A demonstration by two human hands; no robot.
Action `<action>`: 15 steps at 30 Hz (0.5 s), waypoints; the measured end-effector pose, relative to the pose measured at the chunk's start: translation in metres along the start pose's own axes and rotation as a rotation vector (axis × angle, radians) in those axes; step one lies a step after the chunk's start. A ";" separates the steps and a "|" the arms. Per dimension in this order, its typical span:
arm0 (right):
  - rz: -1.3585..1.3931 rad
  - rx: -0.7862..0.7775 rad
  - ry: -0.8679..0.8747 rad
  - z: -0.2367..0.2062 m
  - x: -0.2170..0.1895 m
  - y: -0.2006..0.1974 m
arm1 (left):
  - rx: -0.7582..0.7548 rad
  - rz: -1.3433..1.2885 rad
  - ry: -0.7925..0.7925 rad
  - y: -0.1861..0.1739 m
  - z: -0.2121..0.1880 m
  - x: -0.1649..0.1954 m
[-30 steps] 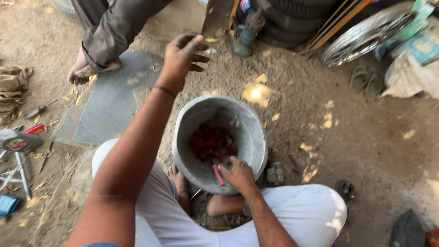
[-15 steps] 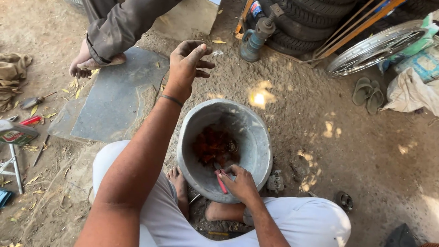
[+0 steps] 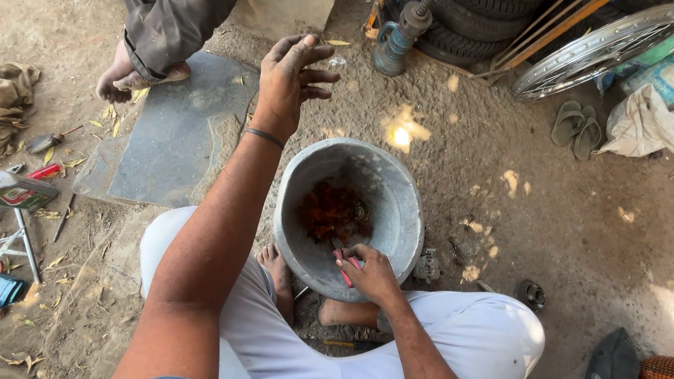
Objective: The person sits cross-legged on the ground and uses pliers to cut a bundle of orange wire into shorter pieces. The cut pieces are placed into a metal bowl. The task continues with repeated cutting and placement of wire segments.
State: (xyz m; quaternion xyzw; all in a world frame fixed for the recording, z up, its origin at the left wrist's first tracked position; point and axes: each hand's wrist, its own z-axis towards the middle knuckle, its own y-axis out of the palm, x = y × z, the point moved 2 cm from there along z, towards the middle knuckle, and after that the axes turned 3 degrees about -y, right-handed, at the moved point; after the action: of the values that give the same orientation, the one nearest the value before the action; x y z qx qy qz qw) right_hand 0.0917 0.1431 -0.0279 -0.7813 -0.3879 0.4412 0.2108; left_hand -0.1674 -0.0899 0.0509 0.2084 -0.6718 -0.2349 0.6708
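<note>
Head view, the only one. The person is squatting barefoot on sandy ground, knees in white trousers framing a dented round grey metal basin (image 3: 393, 210) at frame centre. Rusty reddish-brown small parts (image 3: 333, 210) are lying in a heap on the basin's floor.

The right hand (image 3: 372, 272) is resting on the basin's near rim at 6 o'clock, fingers curled shut around a red-handled tool (image 3: 345, 267) whose tip is pointing into the heap. Against the earlier frames, this hand is holding the same grip and the same place on the rim.

The left hand (image 3: 289, 81) is hanging in the air beyond the basin at 11 o'clock, arm outstretched, thin dark bangle at the wrist, fingers loosely spread and holding nothing. A second ago it was raised in much the same pose; it is now sitting slightly lower and nearer in frame.

Another person's bare foot (image 3: 119, 77) and grey trouser leg are standing at the basin's 10 o'clock, on the edge of a flat grey stone slab (image 3: 175, 133). A blue metal hand pump (image 3: 397, 35) is standing at 12 o'clock, beside stacked tyres. A spoked silver wheel rim (image 3: 590, 49) is lying at 2 o'clock, a pair of green sandals (image 3: 577, 128) just below it.
</note>
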 end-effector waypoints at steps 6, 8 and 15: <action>-0.005 -0.006 -0.027 0.000 0.002 0.001 | -0.027 -0.007 0.034 -0.004 0.001 -0.008; -0.015 -0.020 -0.018 0.000 0.004 0.002 | -0.039 -0.001 0.044 -0.006 0.000 -0.011; -0.041 -0.041 0.006 0.000 0.005 0.002 | -0.094 -0.013 0.068 -0.009 0.000 -0.015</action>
State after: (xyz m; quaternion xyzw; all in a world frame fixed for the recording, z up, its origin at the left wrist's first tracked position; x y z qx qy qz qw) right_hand 0.0941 0.1460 -0.0321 -0.7786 -0.4123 0.4265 0.2047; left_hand -0.1678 -0.0876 0.0334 0.1887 -0.6354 -0.2634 0.7009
